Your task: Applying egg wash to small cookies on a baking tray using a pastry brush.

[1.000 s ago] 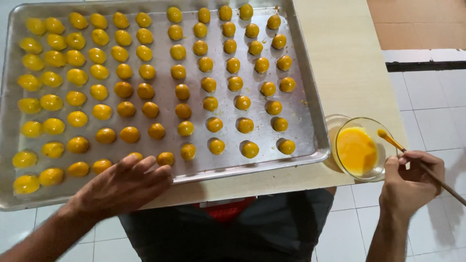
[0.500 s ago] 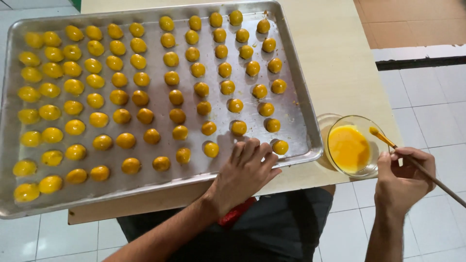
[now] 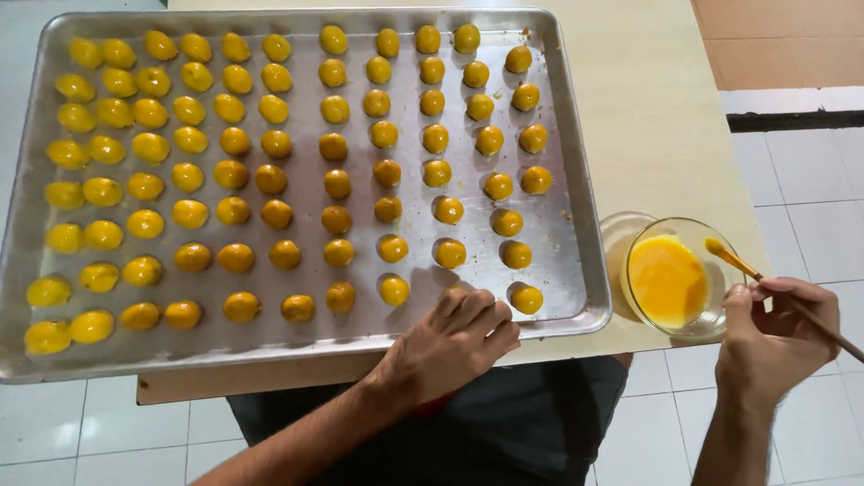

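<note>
Pale wood bench (image 3: 657,117) stands over a white tiled floor (image 3: 801,189), and a big metal baking tray (image 3: 576,180) overhangs its left and near edges. Rows of small round yellow-glazed pastries (image 3: 337,184) fill the tray. The left hand (image 3: 454,346) rests on the tray's near rim, fingers (image 3: 477,310) held loosely together and curled over the edge, gripping nothing that I can make out. Just right of the tray sits a glass bowl (image 3: 675,279) of orange-yellow egg wash. The right hand (image 3: 778,337) hovers at the bowl's right side, its fingers pinching a thin wooden brush (image 3: 747,270), whose bristle tip lies over the bowl's far-right rim.
</note>
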